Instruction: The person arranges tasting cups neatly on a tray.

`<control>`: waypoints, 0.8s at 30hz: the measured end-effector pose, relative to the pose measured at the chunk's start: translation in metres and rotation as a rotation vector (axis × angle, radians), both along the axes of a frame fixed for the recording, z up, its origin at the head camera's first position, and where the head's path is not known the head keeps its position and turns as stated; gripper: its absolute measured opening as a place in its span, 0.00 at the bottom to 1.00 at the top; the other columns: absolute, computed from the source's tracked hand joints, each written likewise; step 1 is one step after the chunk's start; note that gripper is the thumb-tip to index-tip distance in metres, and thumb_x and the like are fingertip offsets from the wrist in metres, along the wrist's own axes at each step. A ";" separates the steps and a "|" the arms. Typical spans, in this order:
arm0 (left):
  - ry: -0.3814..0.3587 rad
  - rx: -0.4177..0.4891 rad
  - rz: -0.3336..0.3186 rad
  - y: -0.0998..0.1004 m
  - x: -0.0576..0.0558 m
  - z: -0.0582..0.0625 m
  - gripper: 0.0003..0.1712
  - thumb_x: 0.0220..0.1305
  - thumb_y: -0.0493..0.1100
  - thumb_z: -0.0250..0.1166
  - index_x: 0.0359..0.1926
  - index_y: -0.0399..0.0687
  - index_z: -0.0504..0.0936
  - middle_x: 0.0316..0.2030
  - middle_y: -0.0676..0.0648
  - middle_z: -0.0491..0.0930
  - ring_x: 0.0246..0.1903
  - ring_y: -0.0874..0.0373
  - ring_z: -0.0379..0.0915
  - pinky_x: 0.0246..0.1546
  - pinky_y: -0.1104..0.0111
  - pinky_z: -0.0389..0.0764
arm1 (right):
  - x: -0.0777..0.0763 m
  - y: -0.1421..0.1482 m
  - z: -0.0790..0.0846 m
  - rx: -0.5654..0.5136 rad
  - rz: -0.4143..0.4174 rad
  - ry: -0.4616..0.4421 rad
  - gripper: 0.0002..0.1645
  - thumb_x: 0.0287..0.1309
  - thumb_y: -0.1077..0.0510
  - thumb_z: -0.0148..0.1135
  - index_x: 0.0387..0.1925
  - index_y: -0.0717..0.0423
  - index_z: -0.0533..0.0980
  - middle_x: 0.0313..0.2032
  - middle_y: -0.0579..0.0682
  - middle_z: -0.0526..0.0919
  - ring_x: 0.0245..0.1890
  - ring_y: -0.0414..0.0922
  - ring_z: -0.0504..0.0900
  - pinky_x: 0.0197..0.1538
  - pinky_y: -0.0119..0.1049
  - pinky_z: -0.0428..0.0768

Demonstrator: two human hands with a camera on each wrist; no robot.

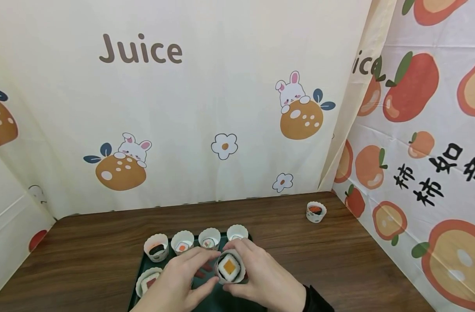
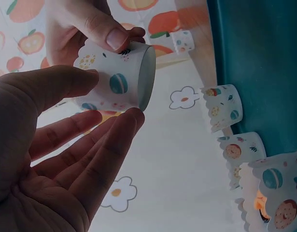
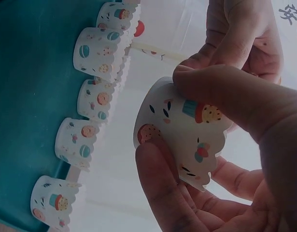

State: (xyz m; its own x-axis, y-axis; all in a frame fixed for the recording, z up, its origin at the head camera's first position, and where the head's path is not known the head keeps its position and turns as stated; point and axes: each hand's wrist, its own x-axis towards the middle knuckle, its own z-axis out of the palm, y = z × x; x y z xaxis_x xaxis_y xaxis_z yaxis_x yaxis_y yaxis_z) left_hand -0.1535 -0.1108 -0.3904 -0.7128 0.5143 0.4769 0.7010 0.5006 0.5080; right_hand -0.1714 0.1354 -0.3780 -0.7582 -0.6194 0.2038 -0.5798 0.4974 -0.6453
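A paper baking cup [image 1: 240, 277] with a scalloped rim and printed sweets stands tipped toward the head camera above the tray. Inside it sits a sushi roll piece [image 1: 229, 267], white with a dark wrap and a yellow square centre. My right hand [image 1: 262, 275] grips the cup between thumb and fingers. Close on the other side is my left hand [image 1: 184, 275], its thumb and fingers spread loosely. In the left wrist view, the left fingers [image 2: 124, 133] reach the cup's base edge; firm contact cannot be told.
Below the hands lies a dark green tray [image 1: 140, 277]. Along its far edge stand several filled cups, including one with a dark piece [image 1: 156, 248]. Another filled cup [image 1: 148, 281] is at its left. A lone cup [image 1: 316, 212] stands far right on the wooden table [image 1: 362, 260], before printed curtains.
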 end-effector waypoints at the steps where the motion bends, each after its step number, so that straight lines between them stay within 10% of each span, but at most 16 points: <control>1: -0.008 0.003 0.003 0.001 0.001 0.000 0.23 0.66 0.41 0.77 0.60 0.46 0.83 0.49 0.49 0.87 0.39 0.68 0.85 0.37 0.80 0.85 | 0.000 0.000 0.000 -0.001 0.001 0.004 0.35 0.62 0.50 0.80 0.65 0.49 0.72 0.55 0.42 0.80 0.47 0.30 0.79 0.49 0.26 0.82; 14: -0.024 0.002 0.015 0.001 0.001 0.001 0.28 0.61 0.39 0.80 0.61 0.45 0.83 0.47 0.52 0.88 0.43 0.68 0.85 0.39 0.77 0.86 | -0.003 0.001 0.001 -0.031 0.051 -0.009 0.38 0.60 0.58 0.81 0.68 0.51 0.72 0.61 0.46 0.81 0.56 0.35 0.82 0.56 0.30 0.85; 24: -0.193 0.068 -0.018 -0.002 -0.002 0.002 0.34 0.58 0.37 0.83 0.64 0.42 0.81 0.51 0.45 0.89 0.45 0.60 0.90 0.36 0.81 0.83 | -0.006 0.001 0.006 -0.100 0.059 -0.169 0.33 0.59 0.65 0.80 0.62 0.52 0.75 0.51 0.47 0.85 0.37 0.26 0.81 0.39 0.25 0.85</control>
